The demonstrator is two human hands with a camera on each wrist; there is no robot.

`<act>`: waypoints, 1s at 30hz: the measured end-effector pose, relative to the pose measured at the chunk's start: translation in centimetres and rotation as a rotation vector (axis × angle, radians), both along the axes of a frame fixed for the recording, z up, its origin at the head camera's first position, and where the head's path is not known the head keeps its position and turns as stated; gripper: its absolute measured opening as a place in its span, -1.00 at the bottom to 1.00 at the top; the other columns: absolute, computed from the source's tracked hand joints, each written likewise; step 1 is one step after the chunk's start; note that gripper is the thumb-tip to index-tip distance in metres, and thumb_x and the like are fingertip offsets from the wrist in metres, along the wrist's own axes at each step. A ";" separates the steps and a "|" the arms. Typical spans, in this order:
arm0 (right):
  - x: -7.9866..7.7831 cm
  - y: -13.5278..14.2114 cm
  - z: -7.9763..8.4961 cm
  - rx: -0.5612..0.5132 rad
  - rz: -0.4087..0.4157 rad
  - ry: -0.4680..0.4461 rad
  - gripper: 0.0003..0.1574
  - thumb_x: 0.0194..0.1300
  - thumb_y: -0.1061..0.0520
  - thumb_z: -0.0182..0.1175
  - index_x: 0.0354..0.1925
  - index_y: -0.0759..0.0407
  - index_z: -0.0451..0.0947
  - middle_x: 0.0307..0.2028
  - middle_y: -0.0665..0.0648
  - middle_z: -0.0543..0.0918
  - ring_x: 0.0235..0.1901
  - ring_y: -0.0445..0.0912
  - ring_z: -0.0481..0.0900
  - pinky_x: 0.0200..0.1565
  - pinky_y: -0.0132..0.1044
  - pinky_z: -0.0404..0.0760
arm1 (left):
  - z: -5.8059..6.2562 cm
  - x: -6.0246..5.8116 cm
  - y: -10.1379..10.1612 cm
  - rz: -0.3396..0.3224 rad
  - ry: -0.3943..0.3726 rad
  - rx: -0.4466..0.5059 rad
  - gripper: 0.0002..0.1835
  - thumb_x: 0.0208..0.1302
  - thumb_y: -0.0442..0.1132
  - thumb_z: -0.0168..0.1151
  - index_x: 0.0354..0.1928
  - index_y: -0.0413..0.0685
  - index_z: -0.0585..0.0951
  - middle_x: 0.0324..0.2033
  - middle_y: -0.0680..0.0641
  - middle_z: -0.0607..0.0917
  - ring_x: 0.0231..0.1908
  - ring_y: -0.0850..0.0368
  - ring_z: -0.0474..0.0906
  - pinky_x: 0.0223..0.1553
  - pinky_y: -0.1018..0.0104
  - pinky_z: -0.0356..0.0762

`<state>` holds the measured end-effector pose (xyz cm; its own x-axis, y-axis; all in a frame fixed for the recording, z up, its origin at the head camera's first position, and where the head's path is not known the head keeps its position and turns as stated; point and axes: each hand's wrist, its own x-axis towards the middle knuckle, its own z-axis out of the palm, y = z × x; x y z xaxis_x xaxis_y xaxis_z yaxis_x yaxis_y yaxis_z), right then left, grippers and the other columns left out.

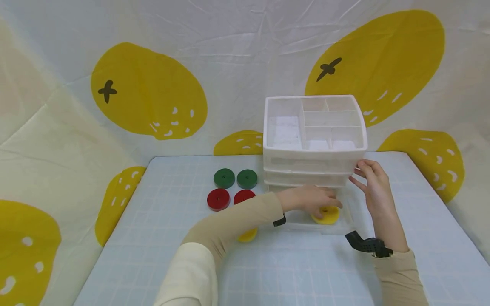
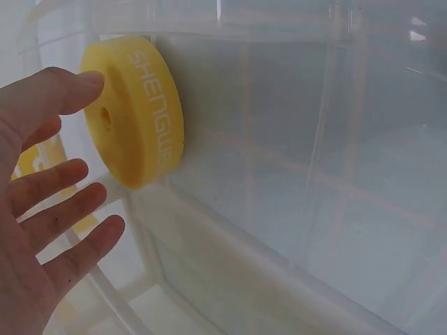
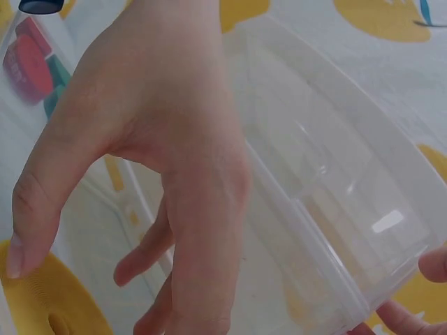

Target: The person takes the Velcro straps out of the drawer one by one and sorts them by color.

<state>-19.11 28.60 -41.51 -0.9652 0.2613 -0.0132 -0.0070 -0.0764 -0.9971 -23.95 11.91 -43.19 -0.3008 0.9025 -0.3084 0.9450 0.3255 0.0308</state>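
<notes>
A yellow roll (image 1: 330,217) with a small centre hole and white lettering lies in the pulled-out clear bottom drawer (image 1: 302,227), near its right side. My left hand (image 1: 311,200) reaches over the drawer. In the left wrist view the thumb lies against the roll's face (image 2: 124,139), while the other fingers are spread apart from it. My right hand (image 1: 377,187) touches the right side of the white drawer unit (image 1: 314,155) with extended fingers. Its fingertips (image 3: 434,265) show at the unit's edge in the right wrist view, where the left hand covers much of the picture.
Left of the unit, two green rolls (image 1: 224,178) and two red rolls (image 1: 218,199) lie on the pale checked table (image 1: 172,238). Another yellow roll (image 1: 248,236) is partly hidden by the left sleeve (image 1: 229,221). The unit has a divided top tray (image 1: 285,127).
</notes>
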 end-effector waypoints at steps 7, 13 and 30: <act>0.0 0.1 0.1 -0.008 0.003 -0.004 -0.63 0.35 -0.16 0.11 0.05 -0.10 0.37 0.00 -0.20 0.40 0.00 -0.22 0.40 0.20 -0.09 0.31 | -0.5 0.1 0.4 0.025 -0.020 -0.055 -0.36 0.23 -0.03 0.28 0.35 0.42 0.32 0.21 0.17 0.45 0.08 0.26 0.35 0.13 0.50 0.29; 0.0 0.1 0.1 -0.033 0.008 0.003 -0.67 0.36 -0.15 0.10 0.02 -0.10 0.37 -0.03 -0.18 0.39 -0.03 -0.23 0.40 0.03 -0.37 0.56 | -0.3 0.3 0.6 0.031 -0.029 -0.108 -0.37 0.25 -0.05 0.26 0.35 0.47 0.31 0.28 0.21 0.40 0.15 0.26 0.31 0.23 0.45 0.24; 0.0 0.1 0.1 -0.044 0.002 -0.001 -0.64 0.33 -0.16 0.13 0.02 -0.09 0.38 -0.02 -0.19 0.39 -0.03 -0.22 0.40 -0.14 -0.49 0.57 | 0.0 1.1 0.4 0.013 0.055 -0.181 -0.36 0.31 -0.06 0.19 0.38 0.55 0.23 0.00 0.16 0.38 -0.08 0.26 0.28 -0.13 0.50 0.23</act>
<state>-19.14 28.73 -41.38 -0.9658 0.2582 -0.0252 -0.0061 -0.1197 -0.9928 -22.85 12.31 -43.20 -0.3333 0.8295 -0.4482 0.9392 0.3335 -0.0812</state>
